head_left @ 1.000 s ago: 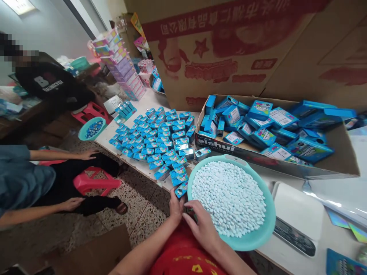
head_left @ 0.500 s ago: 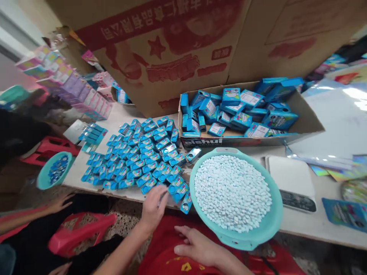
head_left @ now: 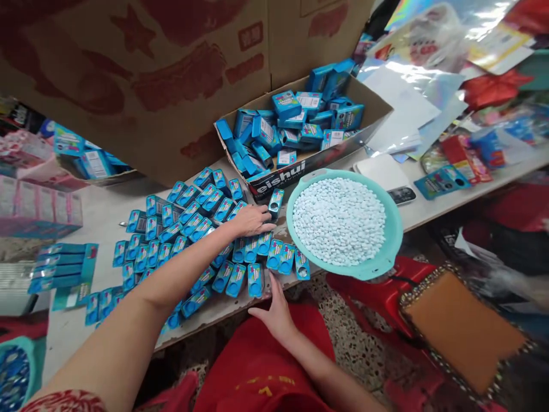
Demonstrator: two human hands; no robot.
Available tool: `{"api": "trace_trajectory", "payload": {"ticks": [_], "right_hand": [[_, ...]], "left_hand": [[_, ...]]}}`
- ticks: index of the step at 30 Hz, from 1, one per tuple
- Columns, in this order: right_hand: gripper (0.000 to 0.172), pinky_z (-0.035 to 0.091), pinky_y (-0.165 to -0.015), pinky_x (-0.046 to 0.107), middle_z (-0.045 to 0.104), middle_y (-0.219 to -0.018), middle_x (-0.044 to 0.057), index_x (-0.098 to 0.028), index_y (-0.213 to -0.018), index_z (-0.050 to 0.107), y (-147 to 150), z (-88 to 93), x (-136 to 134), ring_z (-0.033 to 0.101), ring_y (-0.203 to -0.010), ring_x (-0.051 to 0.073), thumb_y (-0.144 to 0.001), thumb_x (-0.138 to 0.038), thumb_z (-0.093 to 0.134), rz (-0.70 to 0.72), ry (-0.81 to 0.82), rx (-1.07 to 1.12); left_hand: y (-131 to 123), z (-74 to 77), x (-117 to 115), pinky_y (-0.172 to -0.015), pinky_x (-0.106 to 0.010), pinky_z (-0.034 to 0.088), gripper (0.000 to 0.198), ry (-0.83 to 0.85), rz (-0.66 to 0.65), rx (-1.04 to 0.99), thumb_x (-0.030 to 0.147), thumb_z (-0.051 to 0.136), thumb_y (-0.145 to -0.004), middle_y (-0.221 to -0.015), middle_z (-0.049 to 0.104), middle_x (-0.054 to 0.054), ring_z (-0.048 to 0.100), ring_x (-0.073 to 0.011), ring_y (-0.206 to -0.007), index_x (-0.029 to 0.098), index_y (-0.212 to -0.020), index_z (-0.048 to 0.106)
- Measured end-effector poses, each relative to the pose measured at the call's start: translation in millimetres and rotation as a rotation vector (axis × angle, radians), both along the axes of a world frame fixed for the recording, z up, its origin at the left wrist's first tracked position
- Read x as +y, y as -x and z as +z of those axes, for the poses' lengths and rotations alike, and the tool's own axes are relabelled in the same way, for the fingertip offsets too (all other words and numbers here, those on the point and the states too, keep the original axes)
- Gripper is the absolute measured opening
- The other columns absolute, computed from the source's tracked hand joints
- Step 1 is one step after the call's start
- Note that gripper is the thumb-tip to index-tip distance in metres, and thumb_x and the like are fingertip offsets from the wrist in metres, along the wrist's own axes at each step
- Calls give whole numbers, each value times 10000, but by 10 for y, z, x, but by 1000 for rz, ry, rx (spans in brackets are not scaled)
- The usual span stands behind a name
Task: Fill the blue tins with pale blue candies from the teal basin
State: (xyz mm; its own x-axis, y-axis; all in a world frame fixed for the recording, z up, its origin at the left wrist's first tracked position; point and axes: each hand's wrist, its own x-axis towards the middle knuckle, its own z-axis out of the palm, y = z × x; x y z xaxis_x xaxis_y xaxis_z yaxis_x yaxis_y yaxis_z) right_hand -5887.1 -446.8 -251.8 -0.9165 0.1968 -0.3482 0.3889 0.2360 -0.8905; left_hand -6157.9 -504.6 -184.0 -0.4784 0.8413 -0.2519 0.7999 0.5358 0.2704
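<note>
Many small blue candy boxes (head_left: 201, 229) stand close together on the table, printed ends with a round window facing up. My left hand (head_left: 253, 220) reaches over them, fingers stretched forward beside a single candy box (head_left: 275, 204) near the bowl; whether they touch it I cannot tell. At the table's front edge my right hand (head_left: 277, 306) is open, thumb and fingers apart, its fingertips close to another candy box (head_left: 254, 280). A turquoise bowl (head_left: 392, 246) full of pale blue candies (head_left: 341, 220) sits to the right of both hands.
Behind the boxes, an open cardboard tray (head_left: 295, 169) holds larger blue packs. A tall brown carton (head_left: 184, 74) rises at the back. A white scale (head_left: 381, 169) stands beyond the bowl. A red stool (head_left: 381, 292) is at the lower right.
The view has swung to the right. My left hand has moved forward over the boxes toward the one by the bowl. My right hand has come up to the table edge.
</note>
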Motion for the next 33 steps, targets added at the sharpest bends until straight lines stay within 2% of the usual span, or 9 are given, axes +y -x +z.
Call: {"api": "trace_trajectory", "payload": {"ticks": [5, 9, 16, 24, 29, 33], "right_hand": [[1132, 353, -1092, 529, 390, -1460, 205, -181, -1457, 215, 237, -176, -127, 358, -1362, 352, -516, -168, 844, 4, -10, 54], [1153, 342, -1105, 517, 349, -1486, 206, -177, -1482, 120, 358, -268, -212, 327, -1382, 336, -554, -153, 804, 65, 1, 191], [1209, 277, -1145, 518, 198, -1557, 173, -220, -1496, 32, 438, -322, -414, 212, -1431, 320, -566, -195, 804, 91, -67, 302], [1272, 248, -1159, 523, 96, -1586, 145, -246, -1499, -22, 445, -339, -709, 121, -1449, 321, -575, -312, 850, 160, -74, 330], [1269, 277, -1148, 527, 82, -1588, 146, -238, -1498, -42, 395, -402, -958, 121, -1446, 329, -595, -375, 839, 173, -127, 322], [1256, 274, -1147, 533, 81, -1583, 172, -205, -1498, -39, 376, -443, -1144, 125, -1445, 336, -607, -397, 825, 151, -144, 335]], "left_hand": [[167, 48, -26, -653, -278, 334, 515, 114, -76, -47, 639, 329, -893, -1043, 545, -54, 552, -195, -861, 291, -1140, 619], [221, -1, -186, -624, -286, 314, 504, 129, -128, 18, 550, 243, -942, -1011, 546, -57, 539, -176, -795, 268, -1080, 637], [209, -143, -463, -570, -303, 284, 413, 87, -225, 142, 380, 271, -948, -981, 567, -60, 545, -166, -775, 215, -977, 648], [192, -253, -817, -489, -323, 188, 375, 22, -312, 218, 385, 320, -930, -958, 586, -61, 551, -175, -682, 207, -941, 650], [168, -307, -1070, -517, -312, 283, 375, -8, -376, 228, 382, 311, -941, -978, 584, -72, 546, -171, -663, 196, -937, 637], [160, -349, -1168, -600, -319, 394, 393, -32, -414, 213, 374, 294, -953, -973, 584, -95, 564, -187, -710, 177, -954, 634]]}}
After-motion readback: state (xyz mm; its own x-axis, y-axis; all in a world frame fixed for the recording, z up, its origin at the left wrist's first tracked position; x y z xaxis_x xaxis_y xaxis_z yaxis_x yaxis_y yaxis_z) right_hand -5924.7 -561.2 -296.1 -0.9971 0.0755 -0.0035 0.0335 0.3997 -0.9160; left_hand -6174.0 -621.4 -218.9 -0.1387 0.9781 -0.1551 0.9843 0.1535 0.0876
